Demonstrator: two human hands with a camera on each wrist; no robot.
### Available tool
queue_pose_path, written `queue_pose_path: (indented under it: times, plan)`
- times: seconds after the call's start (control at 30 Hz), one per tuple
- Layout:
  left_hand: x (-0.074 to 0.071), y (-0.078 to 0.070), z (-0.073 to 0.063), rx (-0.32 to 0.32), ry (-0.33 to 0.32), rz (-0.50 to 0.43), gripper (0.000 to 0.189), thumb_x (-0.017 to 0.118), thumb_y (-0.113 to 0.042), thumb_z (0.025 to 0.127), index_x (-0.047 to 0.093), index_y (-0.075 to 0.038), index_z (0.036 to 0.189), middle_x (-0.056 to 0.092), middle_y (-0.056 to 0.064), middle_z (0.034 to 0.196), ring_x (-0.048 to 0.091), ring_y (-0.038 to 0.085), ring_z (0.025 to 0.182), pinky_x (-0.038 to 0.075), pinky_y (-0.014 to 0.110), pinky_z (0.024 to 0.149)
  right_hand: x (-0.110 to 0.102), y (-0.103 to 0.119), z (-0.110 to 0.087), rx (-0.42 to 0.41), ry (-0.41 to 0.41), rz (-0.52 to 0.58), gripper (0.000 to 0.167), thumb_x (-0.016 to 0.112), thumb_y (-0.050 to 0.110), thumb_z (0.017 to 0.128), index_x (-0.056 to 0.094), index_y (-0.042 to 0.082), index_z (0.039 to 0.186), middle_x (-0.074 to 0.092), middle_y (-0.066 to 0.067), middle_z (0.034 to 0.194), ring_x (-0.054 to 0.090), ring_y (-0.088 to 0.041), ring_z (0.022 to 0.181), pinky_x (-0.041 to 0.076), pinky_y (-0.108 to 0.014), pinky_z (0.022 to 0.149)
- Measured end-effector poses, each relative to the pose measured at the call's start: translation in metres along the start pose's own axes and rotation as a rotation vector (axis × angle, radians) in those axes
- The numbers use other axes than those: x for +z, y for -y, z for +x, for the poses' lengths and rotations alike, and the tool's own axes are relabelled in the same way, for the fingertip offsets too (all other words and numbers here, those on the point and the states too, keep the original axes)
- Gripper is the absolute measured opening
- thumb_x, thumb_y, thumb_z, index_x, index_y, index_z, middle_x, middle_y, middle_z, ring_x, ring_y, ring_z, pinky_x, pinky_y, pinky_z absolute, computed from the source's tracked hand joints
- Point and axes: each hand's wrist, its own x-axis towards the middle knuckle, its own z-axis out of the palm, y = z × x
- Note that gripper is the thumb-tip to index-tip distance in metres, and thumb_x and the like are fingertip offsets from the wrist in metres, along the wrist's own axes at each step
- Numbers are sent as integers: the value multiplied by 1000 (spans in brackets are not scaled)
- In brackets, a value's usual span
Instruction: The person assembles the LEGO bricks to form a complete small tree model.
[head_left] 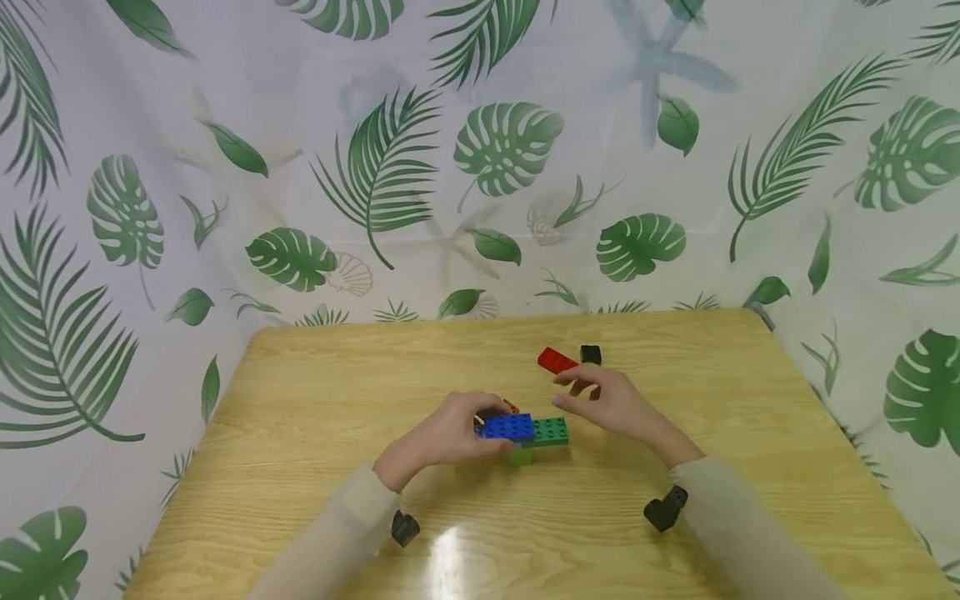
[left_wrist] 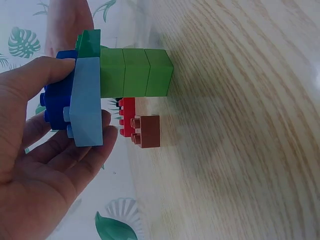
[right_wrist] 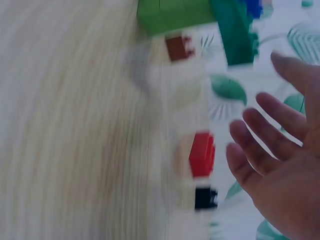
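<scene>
My left hand (head_left: 453, 429) pinches a blue brick (head_left: 507, 427) between the thumb in front and the fingers behind. That brick tops a joined build: beneath it the left wrist view shows a light blue brick (left_wrist: 87, 102) beside a dark green brick (left_wrist: 90, 44), over a column of light green bricks (left_wrist: 135, 72). The green brick (head_left: 551, 431) sticks out to the right. My right hand (head_left: 611, 404) is off to the build's right, fingers spread and holding nothing. It hovers close to a red brick (head_left: 557, 360), apart from it in the right wrist view.
A small black brick (head_left: 591, 354) lies right of the red one, toward the back of the wooden table (head_left: 337, 367). Behind the build stands a brown brick (left_wrist: 150, 131). A leaf-patterned cloth (head_left: 420, 250) hangs along the table's back and sides.
</scene>
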Motion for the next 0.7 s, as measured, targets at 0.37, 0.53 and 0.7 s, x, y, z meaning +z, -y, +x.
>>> queue_pose_path:
  times: [0.37,0.53,0.7]
  plan:
    - [0,1,-1,-2,-4,14,41,80,-26,94,70,-8,130,74,7,129,69,18,109,56,26,92,-24,-43,21,80,-180,-50,41,71,18,102,64,0,138,60,-23,139,64,-40,113,56,-43,84]
    - [1,2,-1,-8,-1,16,42,80,-28,94,70,-9,131,73,6,129,69,18,110,56,26,92,-26,-54,27,128,-173,-53,47,70,16,102,59,-2,144,55,-27,145,63,-44,116,56,-51,91]
    - [1,2,-1,-2,-4,23,43,80,-28,94,70,-9,131,73,7,129,69,18,110,56,26,92,-25,-62,32,140,-175,-79,50,71,13,100,57,-4,145,55,-30,145,62,-44,116,54,-57,98]
